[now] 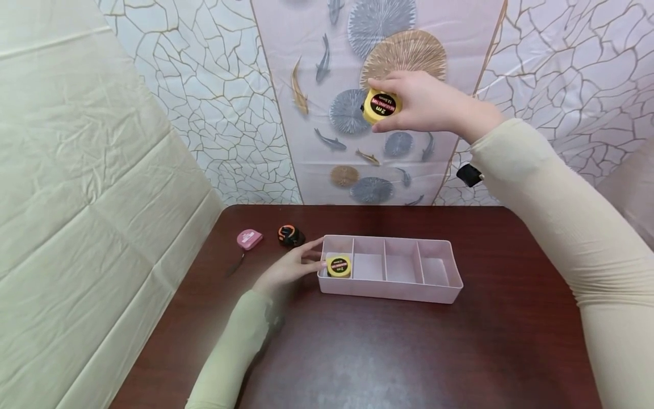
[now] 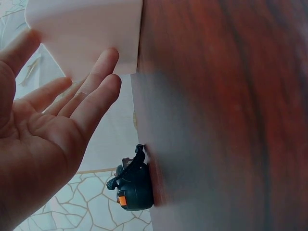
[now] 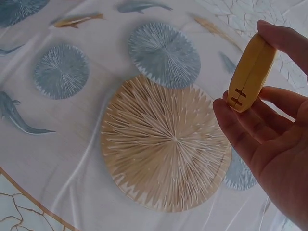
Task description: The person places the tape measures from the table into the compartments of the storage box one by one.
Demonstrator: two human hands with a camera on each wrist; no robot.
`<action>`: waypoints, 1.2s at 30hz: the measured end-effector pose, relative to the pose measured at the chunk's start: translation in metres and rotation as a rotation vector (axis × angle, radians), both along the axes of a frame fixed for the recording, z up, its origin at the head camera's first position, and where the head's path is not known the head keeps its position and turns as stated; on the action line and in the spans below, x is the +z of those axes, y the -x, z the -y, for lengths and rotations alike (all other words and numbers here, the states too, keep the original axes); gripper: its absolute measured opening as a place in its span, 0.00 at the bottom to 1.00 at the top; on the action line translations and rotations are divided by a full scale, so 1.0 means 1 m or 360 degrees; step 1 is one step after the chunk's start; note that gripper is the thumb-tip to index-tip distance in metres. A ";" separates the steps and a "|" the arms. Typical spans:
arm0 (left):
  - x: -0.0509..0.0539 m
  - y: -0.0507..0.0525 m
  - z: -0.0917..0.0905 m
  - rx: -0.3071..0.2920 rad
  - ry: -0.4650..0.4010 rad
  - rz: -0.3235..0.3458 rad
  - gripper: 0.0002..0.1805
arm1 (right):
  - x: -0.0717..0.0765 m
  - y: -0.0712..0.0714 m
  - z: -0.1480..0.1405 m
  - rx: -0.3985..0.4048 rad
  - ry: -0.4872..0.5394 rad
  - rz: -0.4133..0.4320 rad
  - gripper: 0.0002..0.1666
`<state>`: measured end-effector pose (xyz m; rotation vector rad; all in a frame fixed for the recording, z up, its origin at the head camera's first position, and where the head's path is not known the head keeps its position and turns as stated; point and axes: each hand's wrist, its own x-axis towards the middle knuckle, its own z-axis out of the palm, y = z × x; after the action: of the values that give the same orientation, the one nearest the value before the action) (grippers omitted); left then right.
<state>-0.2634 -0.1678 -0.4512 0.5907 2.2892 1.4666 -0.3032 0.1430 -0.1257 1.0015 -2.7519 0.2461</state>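
While the right hand (image 1: 416, 103) is pinching a raised yellow tape measure (image 1: 382, 106) | left hand (image 1: 291, 265), fingers apart, is touching the box (image 1: 390, 291) | second yellow tape (image 1: 339, 266) is sitting inside, left end | apparently one stowed, three left: pink tape (image 1: 249, 238), black tape (image 1: 289, 234) are lying on the desk (image 1: 388, 352)

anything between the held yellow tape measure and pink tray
Nothing visible stands between the round yellow tape measure in the right hand and the rectangular pink tray, though its leftmost compartment holds another yellow tape.
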 end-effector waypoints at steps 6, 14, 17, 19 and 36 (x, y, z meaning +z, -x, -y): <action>0.000 0.000 0.000 -0.0008 -0.0016 -0.0001 0.41 | -0.006 -0.004 0.002 0.0016 0.0021 0.0057 0.53; -0.001 -0.002 0.000 -0.0002 -0.0012 -0.0004 0.40 | -0.015 -0.004 0.003 0.0032 0.0007 0.0099 0.53; -0.001 -0.002 0.000 -0.0005 -0.0015 -0.0003 0.40 | -0.019 -0.004 0.003 0.0048 0.0004 0.0094 0.52; 0.000 -0.002 0.000 -0.0010 -0.0015 -0.0012 0.40 | -0.020 -0.003 0.003 0.0057 0.0002 0.0091 0.53; -0.001 -0.001 0.000 -0.0011 0.0033 -0.0067 0.40 | -0.042 -0.002 0.001 0.0087 0.0035 0.0179 0.53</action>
<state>-0.2625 -0.1681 -0.4522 0.6288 2.3289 1.4385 -0.3017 0.1424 -0.1679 1.0906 -2.8175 0.3507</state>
